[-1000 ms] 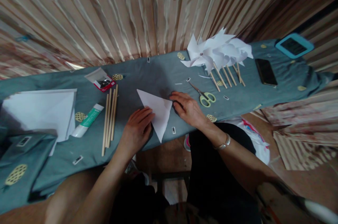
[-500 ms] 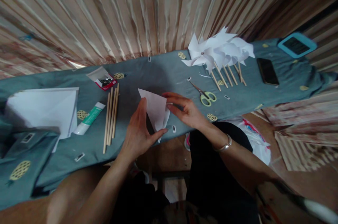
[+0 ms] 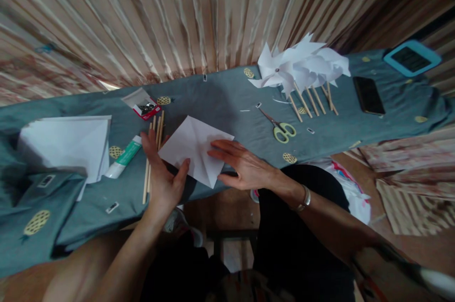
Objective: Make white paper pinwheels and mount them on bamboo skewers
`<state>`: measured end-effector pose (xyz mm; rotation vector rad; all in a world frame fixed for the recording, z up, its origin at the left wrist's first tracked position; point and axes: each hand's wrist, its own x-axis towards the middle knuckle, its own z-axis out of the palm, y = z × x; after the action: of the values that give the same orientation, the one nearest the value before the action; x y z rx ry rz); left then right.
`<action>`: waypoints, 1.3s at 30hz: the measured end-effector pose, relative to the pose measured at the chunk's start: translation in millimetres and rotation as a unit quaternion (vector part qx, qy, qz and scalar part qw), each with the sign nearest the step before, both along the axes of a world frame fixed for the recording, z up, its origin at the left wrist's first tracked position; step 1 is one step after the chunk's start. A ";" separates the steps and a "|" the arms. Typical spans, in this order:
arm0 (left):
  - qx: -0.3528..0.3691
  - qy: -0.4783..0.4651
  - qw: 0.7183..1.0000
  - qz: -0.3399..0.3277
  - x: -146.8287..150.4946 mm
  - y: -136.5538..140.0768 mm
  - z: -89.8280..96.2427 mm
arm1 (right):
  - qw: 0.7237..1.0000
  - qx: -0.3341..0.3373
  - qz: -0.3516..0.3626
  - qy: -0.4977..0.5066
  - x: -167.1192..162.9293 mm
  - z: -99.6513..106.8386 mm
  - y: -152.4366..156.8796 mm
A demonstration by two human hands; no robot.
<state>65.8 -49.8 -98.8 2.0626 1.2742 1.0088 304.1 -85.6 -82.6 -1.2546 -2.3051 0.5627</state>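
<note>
A square sheet of white paper (image 3: 194, 143), creased and unfolded, lies cornerwise at the front of the cloth-covered table. My left hand (image 3: 163, 181) is spread at its left corner, the thumb resting on the paper and the fingers over the wooden sticks (image 3: 147, 176). My right hand (image 3: 247, 164) has its fingers stretched flat on the sheet's right side, with the thumb by the lower right edge. To the right lie scissors (image 3: 282, 131) with green handles. Several white paper pinwheels (image 3: 298, 67) on sticks are grouped behind them.
A stack of white paper (image 3: 67, 145) is at the left, next to a green and white tube (image 3: 124, 157). Behind the sticks sits an open red box (image 3: 145, 106) of small metal pieces. A phone (image 3: 368, 96) and a blue-framed device (image 3: 412, 59) lie far right. A curtain (image 3: 177, 22) hangs behind.
The folded paper has been opened out into a square. My left hand has moved left and spread; my right hand has come down onto the sheet.
</note>
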 end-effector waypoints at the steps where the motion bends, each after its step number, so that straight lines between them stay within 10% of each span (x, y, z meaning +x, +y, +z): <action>1: 0.019 0.009 0.999 0.026 -3.7 0.2 1.6 | 1.000 0.001 0.004 -0.008 -0.1 0.0 -1.5; 5: 0.133 0.137 0.982 -0.004 -14.3 -1.6 4.2 | 0.999 0.005 0.009 -0.041 -2.7 -1.2 -5.0; 13: 0.142 0.248 0.957 -0.048 -21.1 -8.3 -0.3 | 0.996 0.076 0.002 -0.053 -4.1 -4.9 -2.1; 27: 0.183 0.236 0.943 -0.148 -12.8 -21.9 14.5 | 0.990 0.124 0.004 -0.072 29.5 -0.3 -19.5; 39: 0.098 0.157 0.969 -0.164 -16.0 -23.6 10.9 | 0.997 -0.026 -0.021 0.071 29.4 7.5 -9.1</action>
<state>49.8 -73.4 -87.9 2.5601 0.9541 0.6988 333.4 -94.8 -75.1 -1.2428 -2.1539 0.6785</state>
